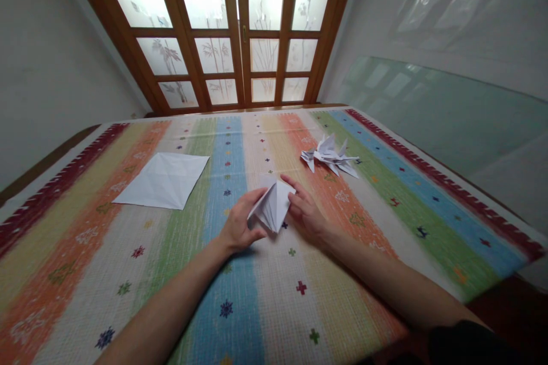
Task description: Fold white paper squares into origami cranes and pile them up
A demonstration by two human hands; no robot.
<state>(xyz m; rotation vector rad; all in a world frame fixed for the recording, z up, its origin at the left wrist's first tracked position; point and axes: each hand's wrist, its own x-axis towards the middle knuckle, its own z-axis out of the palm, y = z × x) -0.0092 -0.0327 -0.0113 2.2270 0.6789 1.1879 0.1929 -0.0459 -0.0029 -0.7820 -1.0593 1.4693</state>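
Between my two hands is a piece of folded white paper (280, 203), raised a little off the tablecloth, with its layers partly spread on the left side. My left hand (243, 219) grips its left edge, thumb low and fingers behind. At the right edge, my right hand (306, 208) pinches the paper between thumb and fingers. Some fingertips are hidden behind the paper.
A creased white paper sheet (165, 179) lies flat to the left. Several folded paper cranes (329, 154) sit clustered at the right. The striped tablecloth (192, 296) covers the table; wooden glass-paned doors (240, 51) stand beyond it.
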